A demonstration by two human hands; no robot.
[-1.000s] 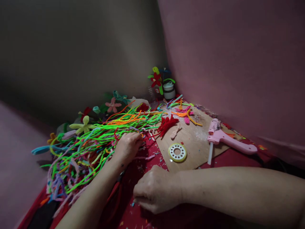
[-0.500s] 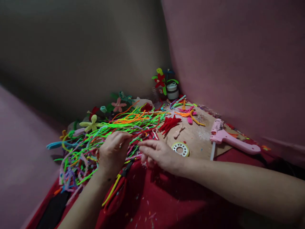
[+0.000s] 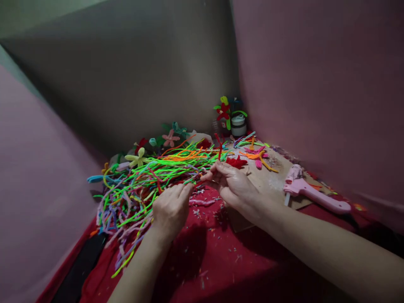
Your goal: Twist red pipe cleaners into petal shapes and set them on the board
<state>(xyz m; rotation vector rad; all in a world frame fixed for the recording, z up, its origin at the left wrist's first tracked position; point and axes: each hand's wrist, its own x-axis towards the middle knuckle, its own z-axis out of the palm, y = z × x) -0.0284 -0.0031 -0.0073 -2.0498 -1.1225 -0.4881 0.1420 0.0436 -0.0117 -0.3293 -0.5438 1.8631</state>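
Note:
A red pipe cleaner (image 3: 220,148) runs between my two hands, one end standing up above the right fingers. My left hand (image 3: 170,210) is closed on its lower stretch; a red end also shows beyond the knuckles. With thumb and fingers pinched, my right hand (image 3: 237,188) grips the same strand higher up. Just past my hands lies a big heap of mixed pipe cleaners (image 3: 170,168), mostly bright green and orange. Behind the right hand some short red pieces (image 3: 237,162) rest on a cardboard sheet (image 3: 274,180).
A pink hot glue gun (image 3: 315,195) lies at the right. Pipe-cleaner flowers, one yellow (image 3: 136,157) and one pink (image 3: 170,138), stand behind the heap. At the back is a grey lidded jar (image 3: 238,125). A black flat object (image 3: 80,267) lies front left on the red cloth (image 3: 202,256).
My right hand has risen and now pinches the red pipe cleaner, whose end stands upright. My left hand has turned knuckles up. The view has shifted, and the tape roll is hidden.

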